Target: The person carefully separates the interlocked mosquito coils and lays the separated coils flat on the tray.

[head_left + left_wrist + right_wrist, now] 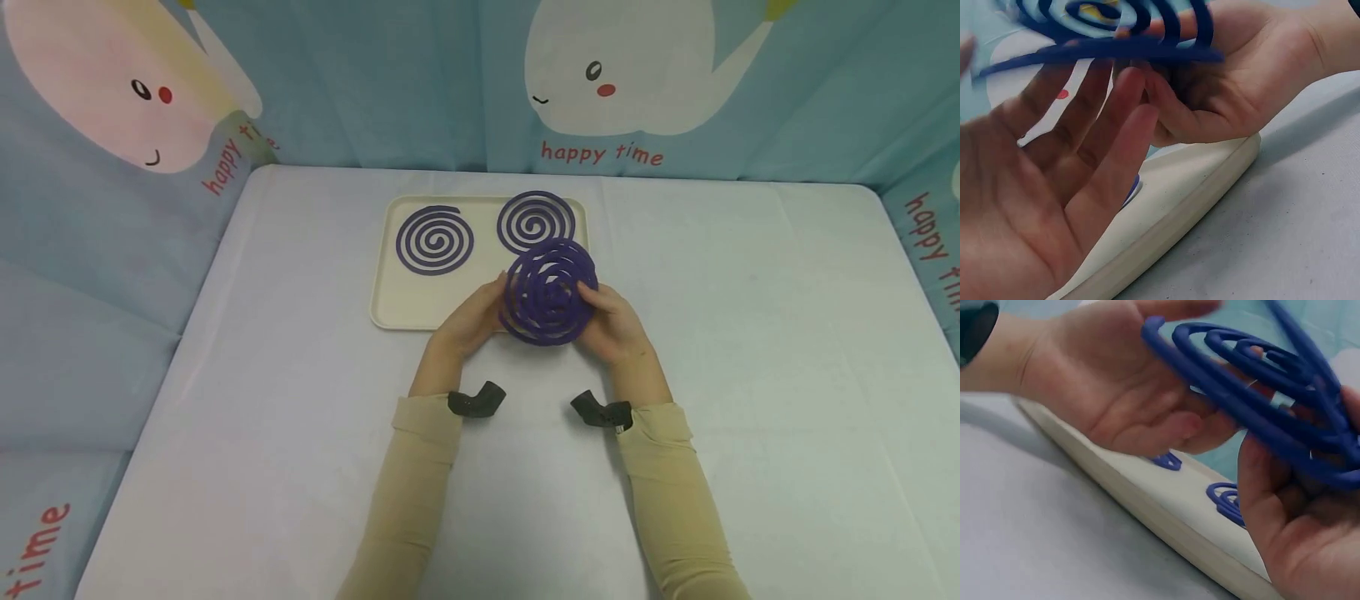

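A purple-blue mosquito coil (557, 290), its spiral rings overlapping in layers, is held up between both hands over the front right of a cream tray (412, 304). My right hand (617, 329) grips its right side, thumb on top and fingers curled beneath, as the right wrist view shows. On the other side my left hand (471, 321) has its palm turned up, with loosely extended fingers under the coil (1166, 51). In the right wrist view, one part of the coil (1235, 403) slants away from another.
Two more mosquito coils lie flat on the tray, a left coil (437, 242) and a right coil (534, 223). The tray stands on a white-covered table (750, 333), near its back edge. A patterned blue curtain (390, 83) hangs behind.
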### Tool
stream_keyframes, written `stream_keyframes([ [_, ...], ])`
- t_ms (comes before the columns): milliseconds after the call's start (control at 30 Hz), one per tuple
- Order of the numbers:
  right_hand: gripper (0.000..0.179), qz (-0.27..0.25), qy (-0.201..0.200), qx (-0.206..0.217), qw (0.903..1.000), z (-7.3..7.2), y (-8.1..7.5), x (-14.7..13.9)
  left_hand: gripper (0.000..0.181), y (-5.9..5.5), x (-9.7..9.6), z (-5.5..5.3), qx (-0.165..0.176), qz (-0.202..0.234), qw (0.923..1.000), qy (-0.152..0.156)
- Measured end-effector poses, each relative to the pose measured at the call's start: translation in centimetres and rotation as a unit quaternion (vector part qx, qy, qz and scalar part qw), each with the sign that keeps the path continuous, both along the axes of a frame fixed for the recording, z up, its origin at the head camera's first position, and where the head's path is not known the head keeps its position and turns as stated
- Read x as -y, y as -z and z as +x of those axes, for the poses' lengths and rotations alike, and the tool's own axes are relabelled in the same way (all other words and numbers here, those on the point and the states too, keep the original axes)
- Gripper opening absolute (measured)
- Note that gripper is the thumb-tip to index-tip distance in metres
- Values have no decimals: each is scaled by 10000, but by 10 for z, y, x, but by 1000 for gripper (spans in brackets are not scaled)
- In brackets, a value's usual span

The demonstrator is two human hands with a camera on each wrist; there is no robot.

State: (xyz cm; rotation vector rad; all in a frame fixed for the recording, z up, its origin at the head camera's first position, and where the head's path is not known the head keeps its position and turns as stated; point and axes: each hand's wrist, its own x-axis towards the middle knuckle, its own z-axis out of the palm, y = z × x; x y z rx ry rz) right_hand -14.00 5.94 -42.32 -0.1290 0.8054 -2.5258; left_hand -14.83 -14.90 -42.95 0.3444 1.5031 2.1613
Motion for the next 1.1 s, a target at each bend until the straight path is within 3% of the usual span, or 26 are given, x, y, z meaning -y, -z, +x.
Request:
stream_keyframes([
  [100, 24, 1012, 372, -39, 9942, -1, -4, 3, 76, 0, -1, 0, 74, -65, 9995, -288],
  [200, 20, 2023, 690, -51, 9769, -2, -8, 7, 45, -1, -3, -2, 0, -311, 9977, -603],
  [267, 20, 2384, 838, -23, 9675, -2, -10, 10, 37, -1, -3, -3, -16, -492, 9960, -752],
  [400, 28, 2943, 1288, -207, 9468, -3, -9, 11, 35, -2, -2, -5, 11, -751, 9936, -847],
  [533, 26, 3281, 1731, -436, 9276, -5, -8, 6, 34, -3, 2, -6, -138, -978, 9928, -672],
  [700, 25, 3252, 1959, -531, 9236, -5, -8, 2, 33, -3, 5, -6, -452, -1211, 9909, -383],
  [833, 28, 3287, 2187, -534, 9172, -7, -11, 5, 37, -4, 8, -8, -631, -1339, 9871, -606],
  [933, 28, 3831, 2211, -792, 8934, -5, -12, 5, 34, -4, 9, -8, -656, -1492, 9826, -887],
  [1033, 29, 4447, 2108, -1165, 8627, -3, -12, 4, 31, -3, 9, -8, -641, -1629, 9785, -1094],
  [1100, 30, 4560, 2045, -1380, 8551, -2, -12, 3, 29, -4, 10, -7, -660, -1702, 9760, -1189],
])
